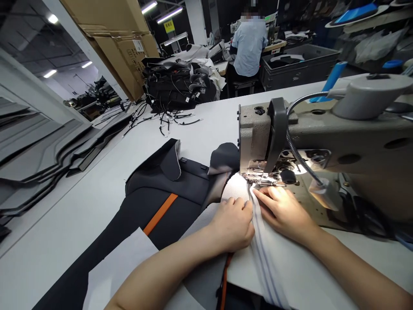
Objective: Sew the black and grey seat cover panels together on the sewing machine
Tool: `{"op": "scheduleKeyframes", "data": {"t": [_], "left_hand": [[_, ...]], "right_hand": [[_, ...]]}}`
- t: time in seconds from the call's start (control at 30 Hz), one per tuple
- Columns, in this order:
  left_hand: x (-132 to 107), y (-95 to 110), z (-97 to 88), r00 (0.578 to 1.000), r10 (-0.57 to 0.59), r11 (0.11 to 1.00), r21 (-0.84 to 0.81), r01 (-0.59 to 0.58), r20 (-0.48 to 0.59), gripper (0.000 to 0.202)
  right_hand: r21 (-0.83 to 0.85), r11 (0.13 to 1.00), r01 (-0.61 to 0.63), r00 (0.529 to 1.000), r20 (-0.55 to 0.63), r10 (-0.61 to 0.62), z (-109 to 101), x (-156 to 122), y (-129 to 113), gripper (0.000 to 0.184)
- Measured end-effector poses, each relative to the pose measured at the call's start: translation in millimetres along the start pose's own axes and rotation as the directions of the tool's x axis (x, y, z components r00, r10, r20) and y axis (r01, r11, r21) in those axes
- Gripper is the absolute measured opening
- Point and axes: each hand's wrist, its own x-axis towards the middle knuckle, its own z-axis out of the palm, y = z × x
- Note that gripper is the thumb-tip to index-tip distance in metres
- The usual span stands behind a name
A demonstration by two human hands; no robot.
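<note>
A dark fabric cover [180, 185] with an orange stripe [160, 214] lies under the sewing machine [322, 129], its light grey underside folded up near the lit presser foot [254, 176]. My left hand [234, 224] is closed on the fabric's edge, fingers curled, just in front of the foot. A white tape with blue lines [263, 245] runs from the foot down toward me, between my hands. My right hand [284, 211] is closed at the tape's upper end, its fingertips close to the foot. The needle itself is too small to make out.
White paper-like sheets [119, 267] lie over the cover at front left. Stacked grey panels [38, 150] line the left. Behind are loose black cables [171, 120], a dark fabric pile [177, 82], cardboard boxes [122, 51], a grey crate [297, 71] and a seated person [249, 47].
</note>
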Motion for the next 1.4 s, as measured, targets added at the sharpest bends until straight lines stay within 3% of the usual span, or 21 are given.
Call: {"op": "scheduleKeyframes", "data": {"t": [0.23,0.4,0.53,0.67,0.8,0.87,0.97,1.07,1.17,1.3,1.4], "left_hand": [[-2,-8,-0.9,1.0,0.018,0.992,-0.124,-0.02,-0.013,0.028],[-4,-12,-2.5,1.0,-0.005,0.976,-0.216,0.002,-0.018,0.021],[1,-2,2.3,0.998,-0.043,0.991,-0.131,0.037,-0.043,0.026],[14,9,12.6,0.989,-0.101,0.994,-0.042,0.097,-0.112,0.048],[27,6,18.8,0.983,-0.078,0.997,0.01,0.081,-0.169,0.067],[23,4,21.3,0.973,-0.058,0.997,0.043,0.07,-0.224,0.071],[-8,10,27.8,0.961,-0.012,0.997,0.075,0.034,-0.276,0.068],[-53,28,33.7,0.988,-0.01,0.998,0.06,0.019,-0.153,0.069],[-78,40,29.1,0.987,-0.153,0.986,0.069,0.149,0.059,0.08],[-63,26,4.9,0.935,-0.239,0.971,0.049,0.235,0.263,0.093],[-45,-1,-16.7,0.925,-0.185,0.965,-0.119,0.235,0.333,0.076]], "right_hand": [[-0.147,0.989,-0.008,1.0,-0.009,0.007,4,12,-8,0.04],[-0.162,0.986,-0.038,0.999,-0.044,0.032,5,17,-9,0.035],[-0.105,0.994,-0.007,0.998,-0.059,0.001,8,11,-4,0.035],[-0.024,1.0,0.007,0.998,-0.056,-0.008,10,3,-1,0.036],[0.019,1.0,-0.004,0.999,-0.04,0.005,10,-2,-1,0.037],[0.061,0.998,-0.009,1.0,-0.023,0.01,9,-2,-1,0.036],[0.175,0.984,-0.025,0.999,0.031,0.02,3,-1,-3,0.036],[0.242,0.966,-0.095,0.991,0.112,0.069,-5,0,-6,0.038],[0.248,0.958,-0.143,0.981,0.163,0.104,-11,1,-8,0.039],[0.235,0.955,-0.182,0.974,0.179,0.141,-12,0,-11,0.04],[0.153,0.97,-0.19,0.974,0.154,0.166,-10,-4,-14,0.04]]}}
